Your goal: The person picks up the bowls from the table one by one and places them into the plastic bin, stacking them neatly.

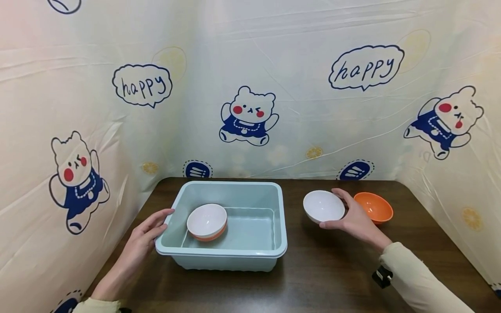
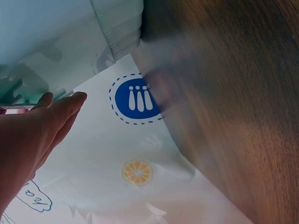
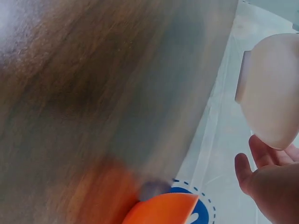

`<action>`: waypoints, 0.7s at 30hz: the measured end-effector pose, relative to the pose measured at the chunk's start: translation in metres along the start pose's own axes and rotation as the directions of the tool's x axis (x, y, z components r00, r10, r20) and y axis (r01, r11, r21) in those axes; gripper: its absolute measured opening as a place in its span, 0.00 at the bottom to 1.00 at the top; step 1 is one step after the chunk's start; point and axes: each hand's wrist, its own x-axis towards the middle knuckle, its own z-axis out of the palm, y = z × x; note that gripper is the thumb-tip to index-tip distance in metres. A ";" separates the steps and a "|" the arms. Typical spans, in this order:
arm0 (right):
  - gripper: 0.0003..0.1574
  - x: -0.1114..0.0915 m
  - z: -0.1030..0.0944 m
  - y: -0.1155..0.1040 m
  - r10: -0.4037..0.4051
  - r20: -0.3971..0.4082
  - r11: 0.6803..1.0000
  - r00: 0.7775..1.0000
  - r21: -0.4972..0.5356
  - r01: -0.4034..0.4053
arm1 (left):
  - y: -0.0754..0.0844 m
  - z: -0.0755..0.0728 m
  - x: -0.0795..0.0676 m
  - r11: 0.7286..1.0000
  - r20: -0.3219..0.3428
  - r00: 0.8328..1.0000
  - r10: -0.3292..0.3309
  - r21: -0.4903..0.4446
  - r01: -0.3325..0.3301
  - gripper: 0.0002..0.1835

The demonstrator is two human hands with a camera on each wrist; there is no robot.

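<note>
My right hand [image 1: 356, 221] grips a white bowl [image 1: 323, 206] by its rim, with the thumb at the near side and fingers at the far side. In the right wrist view the bowl [image 3: 273, 88] is off the table, its foot ring showing. An orange bowl [image 1: 375, 208] stands on the table, partly behind that hand. At the left, my left hand [image 1: 142, 238] holds the side rim of a pale blue basin [image 1: 221, 252]. Inside the basin, a white bowl [image 1: 207, 219] sits in an orange one [image 1: 209, 237], whose edge alone shows.
The dark wooden table [image 1: 321, 274] carries everything. A pale printed curtain [image 1: 297, 117] encloses its back and both sides, close behind the basin and bowls. Table surface lies between the basin and the held bowl.
</note>
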 end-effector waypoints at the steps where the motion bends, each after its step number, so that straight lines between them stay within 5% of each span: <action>1: 0.69 0.000 0.000 -0.001 -0.001 0.000 1.000 1.000 0.004 0.001 | 0.000 0.000 0.000 1.000 0.000 1.000 0.004 -0.001 -0.004 0.27; 21: 0.69 -0.014 -0.008 -0.018 -0.009 -0.017 1.000 1.000 -0.006 0.008 | -0.002 -0.001 0.001 1.000 0.001 1.000 0.006 0.007 -0.006 0.28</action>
